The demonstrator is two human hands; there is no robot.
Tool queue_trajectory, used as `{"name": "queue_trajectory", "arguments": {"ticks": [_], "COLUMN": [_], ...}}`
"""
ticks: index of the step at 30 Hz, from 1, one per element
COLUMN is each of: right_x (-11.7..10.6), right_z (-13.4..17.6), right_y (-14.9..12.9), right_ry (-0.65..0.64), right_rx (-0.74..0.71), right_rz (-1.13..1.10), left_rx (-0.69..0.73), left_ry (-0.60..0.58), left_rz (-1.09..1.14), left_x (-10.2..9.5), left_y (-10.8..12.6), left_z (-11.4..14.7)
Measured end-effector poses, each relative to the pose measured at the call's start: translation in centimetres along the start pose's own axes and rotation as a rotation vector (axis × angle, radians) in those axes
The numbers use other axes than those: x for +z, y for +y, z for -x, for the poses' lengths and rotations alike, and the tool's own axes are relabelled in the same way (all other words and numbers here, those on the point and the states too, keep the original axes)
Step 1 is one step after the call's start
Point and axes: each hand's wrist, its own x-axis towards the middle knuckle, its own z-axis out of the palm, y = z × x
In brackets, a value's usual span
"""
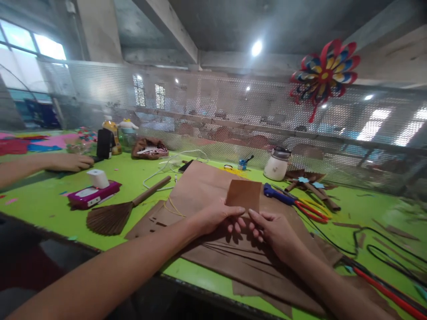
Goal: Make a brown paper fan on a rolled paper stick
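Observation:
A small square of brown paper (244,194) is held up between my two hands, gripped at its lower edge. My left hand (222,216) pinches the lower left part with thumb on top. At the lower right corner, the thumb and fingers of my right hand (275,229) pinch the same piece. Beneath both hands lie large brown paper sheets (196,189), the lower ones cut with long slits. A blue hot glue gun (278,194) rests just right of the square. Red-handled scissors (312,211) lie beside it.
A fan-shaped brown paper broom (111,218) and a purple box with a white charger (95,194) are on the left. A lidded jar (277,164) stands at the back. Black cables (363,229) curl at right. Another person's hand (71,162) rests at far left.

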Motion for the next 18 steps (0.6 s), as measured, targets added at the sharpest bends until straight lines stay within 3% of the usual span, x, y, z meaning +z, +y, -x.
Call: {"name": "queue_trajectory", "arguments": {"ticks": [7, 11, 18], "right_x": [-0.15, -0.21, -0.64], "right_z": [0.07, 0.09, -0.49], "right_y": [-0.08, -0.4, -0.03], "right_ry": [0.056, 0.067, -0.036], "right_rx": [-0.027, -0.054, -0.101], "right_rz": [0.025, -0.005, 0.026], "left_rx": [-0.071, -0.053, -0.062], "left_ry": [-0.076, -0.007, 0.065], "left_rz": [0.021, -0.059, -0.203], "left_x": [0.05, 0.28, 0.46], "left_y": [0.41, 0.41, 0.56], "left_z": [0.15, 0.11, 0.16]}}
